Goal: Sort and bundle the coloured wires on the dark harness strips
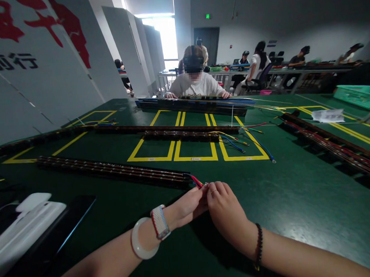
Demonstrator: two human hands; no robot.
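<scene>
A large grey hall with white partition panels and other seated people at far benches holds a broad green-topped table (301, 198) marked with yellow tape rectangles (195, 158). At the far left edge a white oblong plastic case (27, 227) lies on a black flat slab (71, 220); whether the case holds anything cannot be told. Beside them a long dark slotted strip (111, 170) runs rightward across the table, with thin red lines of wire lying along it. At its right end a short bunch of red and blue wire ends (196, 180) sticks out. The left hand (189, 205), with a white bangle (139, 245) and a woven watch band (160, 221) at the wrist, pinches these ends with its fingertips. The right hand (225, 211), with a dark beaded bracelet (259, 244) at the wrist, meets it there, its fingers curled in on the same bunch. Judging by the strip looking filled along its visible length, the work on it seems far along, with only the free ends left. Farther back, a second dark strip (172, 134) trails loose yellow, blue and red wires (235, 141), so it looks less finished. Across the table a co-worker in a white shirt (196, 85) has both hands on a long blue rack (195, 102). To the right lie a third dark strip (336, 146), a white paper sheet (328, 116) and a green plastic crate (359, 96), whose contents are not visible.
</scene>
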